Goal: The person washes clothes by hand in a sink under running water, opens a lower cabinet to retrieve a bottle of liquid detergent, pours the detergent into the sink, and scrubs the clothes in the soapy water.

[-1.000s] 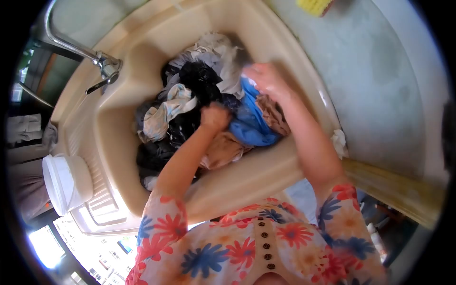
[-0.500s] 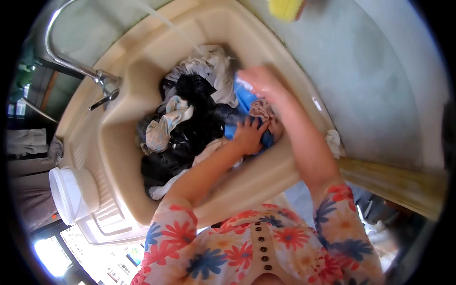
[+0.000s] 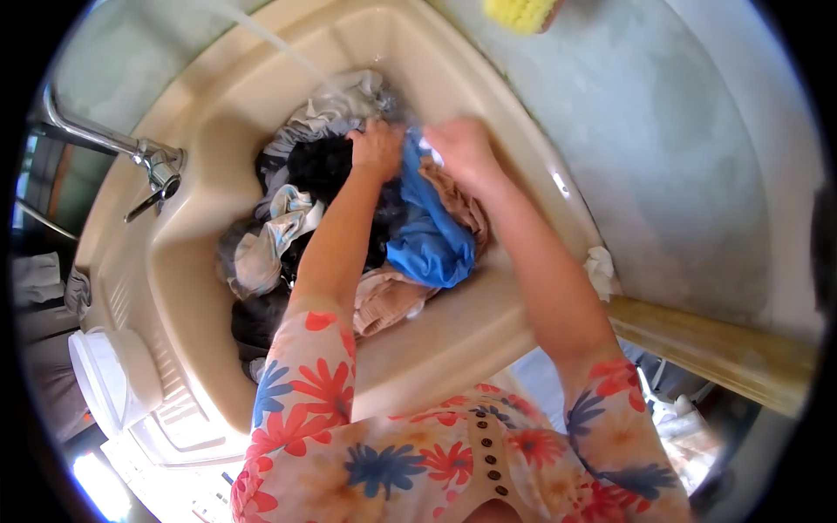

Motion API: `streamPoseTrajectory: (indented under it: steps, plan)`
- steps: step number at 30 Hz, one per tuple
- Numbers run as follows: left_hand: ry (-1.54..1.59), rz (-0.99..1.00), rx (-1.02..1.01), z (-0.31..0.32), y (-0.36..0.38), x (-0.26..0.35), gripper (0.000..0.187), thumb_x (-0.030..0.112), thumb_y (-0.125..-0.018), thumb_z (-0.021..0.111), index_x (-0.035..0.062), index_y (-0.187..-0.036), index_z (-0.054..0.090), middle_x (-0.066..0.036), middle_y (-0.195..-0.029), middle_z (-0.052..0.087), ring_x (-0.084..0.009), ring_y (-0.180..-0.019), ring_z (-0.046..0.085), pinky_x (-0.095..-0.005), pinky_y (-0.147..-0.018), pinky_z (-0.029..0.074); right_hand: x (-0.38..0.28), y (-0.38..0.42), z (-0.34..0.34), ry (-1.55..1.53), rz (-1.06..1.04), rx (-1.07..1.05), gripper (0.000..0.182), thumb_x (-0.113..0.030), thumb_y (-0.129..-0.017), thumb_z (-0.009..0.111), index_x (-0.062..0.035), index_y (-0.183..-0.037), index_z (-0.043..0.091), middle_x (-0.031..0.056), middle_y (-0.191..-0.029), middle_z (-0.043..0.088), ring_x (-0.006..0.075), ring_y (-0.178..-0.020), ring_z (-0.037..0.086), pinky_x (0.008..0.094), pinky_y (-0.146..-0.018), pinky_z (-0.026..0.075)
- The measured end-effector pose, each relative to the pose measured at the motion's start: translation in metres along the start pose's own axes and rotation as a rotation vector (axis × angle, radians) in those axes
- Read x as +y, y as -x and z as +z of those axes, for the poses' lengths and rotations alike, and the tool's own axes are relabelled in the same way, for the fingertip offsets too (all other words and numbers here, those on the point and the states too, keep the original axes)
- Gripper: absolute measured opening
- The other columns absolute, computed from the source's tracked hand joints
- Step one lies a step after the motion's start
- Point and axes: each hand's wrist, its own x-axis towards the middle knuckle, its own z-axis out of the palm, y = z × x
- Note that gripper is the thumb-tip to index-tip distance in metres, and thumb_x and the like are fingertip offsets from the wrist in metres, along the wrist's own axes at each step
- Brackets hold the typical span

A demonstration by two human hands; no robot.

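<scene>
A blue garment hangs in a twisted length down the right side of a wet laundry pile in the sink. My right hand, slightly blurred, is closed on its upper end, where a bit of white shows at the fingers. Beside it, my left hand reaches to the far part of the pile with bent fingers; what they grip is hidden. Brown cloth lies along the blue garment. Black clothes, a grey-white cloth and a patterned light cloth make up the rest.
Water streams in from the upper left, past the chrome faucet. A white bucket stands on the ribbed drainboard. At the top, a yellow brush is partly in view. A wooden beam runs at the right.
My left hand has moved from the near blue cloth to the far side of the pile. More of the blue garment shows, stretched lengthwise. The view has shifted, moving the faucet and sink leftward.
</scene>
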Motion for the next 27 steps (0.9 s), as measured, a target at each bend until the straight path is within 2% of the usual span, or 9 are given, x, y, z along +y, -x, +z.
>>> streamPoseTrajectory:
  steps: [6,12,15,17,18,20,22,24,27]
  plan:
    - [0.291,-0.037,-0.083,-0.038,0.044,-0.014,0.041,0.027,-0.068,0.06,0.0104,-0.105,0.054,-0.016,-0.094,0.063,-0.0353,-0.089,0.059,-0.0407,-0.077,0.047,-0.01,0.002,0.001,-0.032,0.08,-0.028,0.03,-0.025,-0.086,0.054,0.0007,-0.073,0.06,0.001,-0.057,0.05,0.0092,-0.051,0.043,0.0269,-0.047,0.036]
    - [0.849,-0.339,0.314,-0.01,0.118,-0.154,0.048,0.039,-0.068,0.064,-0.0006,-0.094,0.06,-0.023,-0.086,0.062,-0.0348,-0.085,0.06,-0.0407,-0.074,0.046,-0.037,0.018,-0.004,-0.273,0.317,-0.308,0.029,-0.032,-0.087,0.052,-0.0038,-0.082,0.059,-0.0021,-0.055,0.043,0.0064,-0.045,0.034,0.023,-0.038,0.026]
    - [0.594,-0.575,0.425,0.037,0.125,-0.182,0.046,0.043,-0.077,0.054,-0.0003,-0.092,0.06,-0.027,-0.086,0.059,-0.0432,-0.084,0.057,-0.0475,-0.073,0.044,-0.03,0.015,0.0,-0.099,0.288,-0.513,0.037,-0.033,-0.084,0.054,0.0007,-0.074,0.061,0.003,-0.055,0.049,0.011,-0.05,0.044,0.0288,-0.041,0.032]
    - [0.529,-0.653,0.338,0.033,0.118,-0.172,0.049,0.045,-0.079,0.05,0.0,-0.095,0.058,-0.028,-0.089,0.058,-0.0459,-0.086,0.054,-0.0493,-0.075,0.043,-0.023,0.016,0.008,0.28,0.065,-0.559,0.036,-0.033,-0.083,0.055,0.0005,-0.071,0.061,0.0056,-0.054,0.05,0.0135,-0.05,0.045,0.0316,-0.043,0.034]
    - [0.583,-0.687,0.293,0.031,0.111,-0.17,0.05,0.046,-0.079,0.05,0.0003,-0.096,0.057,-0.028,-0.091,0.058,-0.0459,-0.088,0.054,-0.0497,-0.076,0.043,-0.035,0.02,0.009,-0.011,0.258,-0.541,0.036,-0.032,-0.081,0.055,0.001,-0.069,0.059,0.0126,-0.057,0.052,0.021,-0.053,0.049,0.0383,-0.051,0.039]
    - [0.502,-0.731,0.195,0.006,0.111,-0.139,0.05,0.047,-0.079,0.051,0.0015,-0.1,0.054,-0.026,-0.093,0.059,-0.0435,-0.09,0.055,-0.0491,-0.077,0.044,-0.028,0.014,0.007,0.148,0.122,-0.477,0.035,-0.032,-0.081,0.055,0.0012,-0.069,0.059,0.0124,-0.056,0.052,0.0211,-0.052,0.048,0.0382,-0.051,0.038]
    - [0.413,-0.465,0.288,0.005,0.133,-0.105,0.049,0.043,-0.079,0.055,0.002,-0.105,0.05,-0.024,-0.089,0.059,-0.0422,-0.084,0.056,-0.0481,-0.072,0.045,-0.009,0.007,0.003,0.25,0.005,-0.396,0.035,-0.031,-0.082,0.056,0.0007,-0.066,0.058,0.0056,-0.054,0.049,0.0138,-0.047,0.044,0.0311,-0.044,0.035]
    - [0.318,-0.099,0.414,0.001,0.157,-0.075,0.045,0.033,-0.074,0.064,0.0053,-0.106,0.05,-0.016,-0.09,0.056,-0.0353,-0.086,0.054,-0.0437,-0.072,0.046,-0.033,0.01,-0.001,0.008,0.228,-0.435,0.035,-0.031,-0.083,0.056,0.0001,-0.066,0.059,0.0028,-0.054,0.048,0.0108,-0.047,0.042,0.0281,-0.043,0.033]
    - [0.247,0.064,0.294,-0.004,0.145,-0.053,0.039,0.028,-0.07,0.066,0.007,-0.1,0.051,-0.014,-0.085,0.057,-0.0333,-0.081,0.056,-0.0423,-0.065,0.048,-0.041,0.011,0.002,-0.108,0.278,-0.446,0.034,-0.032,-0.084,0.055,-0.0019,-0.07,0.059,0.0002,-0.056,0.047,0.0081,-0.048,0.04,0.025,-0.044,0.032]
